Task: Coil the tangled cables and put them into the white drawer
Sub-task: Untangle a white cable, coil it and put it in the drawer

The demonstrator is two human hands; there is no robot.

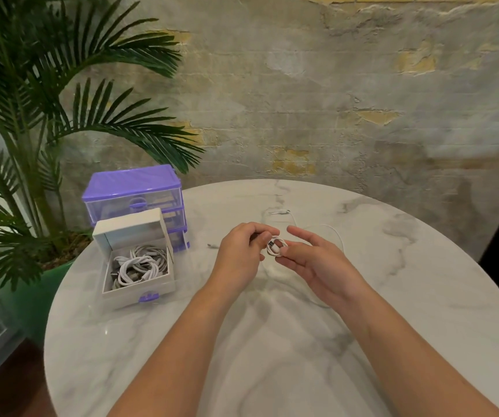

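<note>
From my seat, the biggest thing is the wall (332, 100): rough plaster, grey-green, patched with yellow where it has flaked. Below it the round table (272, 341) fills the lower frame, white marble with grey veining, its curved far edge running just in front of the wall. At left a palm (46, 100) stands in a green pot (31, 296) beside the table's rim, its fronds hanging over the back left corner.

On that back left part of the table sits a purple chest (135, 194) with clear drawers. In front of it, touching or nearly so, is a white case (130, 227), and its white drawer (138, 276) is pulled out toward me, purple knob facing front. Coiled cables (139, 266) already lie inside it. I can read no labels or writing anywhere.

Both forearms come up from the bottom edge to the table's middle. My left hand (239, 254) has its fingers curled, pinching one side of a small white coil (275, 246). My right hand (314, 260) pinches the other side between thumb and a finger, the other fingers stretched out loose. The coil is held just above the table, well right of the drawer. Its loose tail (332, 233) trails behind the hands; the plug (279, 211) lies farther back.

The right half of the table is bare marble out to the rim.
</note>
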